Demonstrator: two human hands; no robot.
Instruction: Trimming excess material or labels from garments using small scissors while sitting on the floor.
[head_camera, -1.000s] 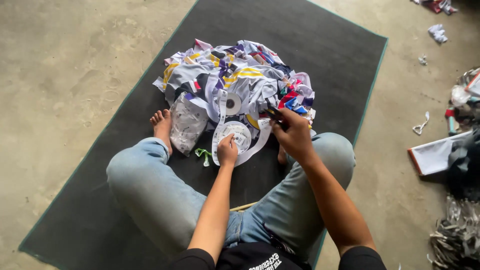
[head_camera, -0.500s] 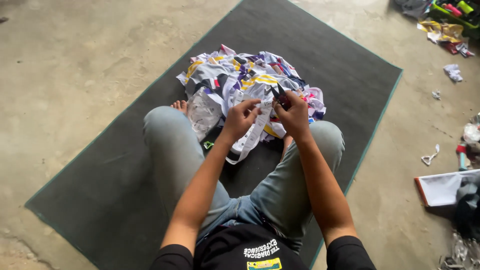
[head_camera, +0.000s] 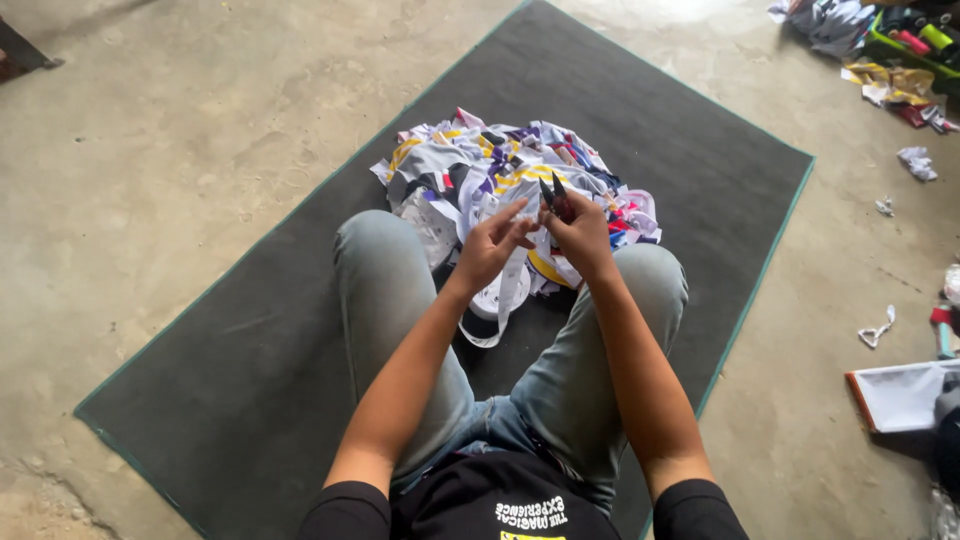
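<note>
Head view: your right hand (head_camera: 583, 232) is closed round small dark-bladed snips (head_camera: 556, 196), tips up and just beside your left hand (head_camera: 494, 243), whose fingers pinch a white printed fabric strip (head_camera: 510, 290) over the multicoloured scrap pile (head_camera: 500, 165). Those thumbs are close, so a slip could nick you or cut the strip crooked.

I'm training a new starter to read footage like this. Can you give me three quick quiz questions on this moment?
1. True or false: the right hand holds small snips.
2. What does the left hand pinch: A a white strip, B a bottle, C a brush?
3. What does the pile of printed fabric pieces lie on?

Key: 1 true. 2 A. 3 a dark mat.
</note>
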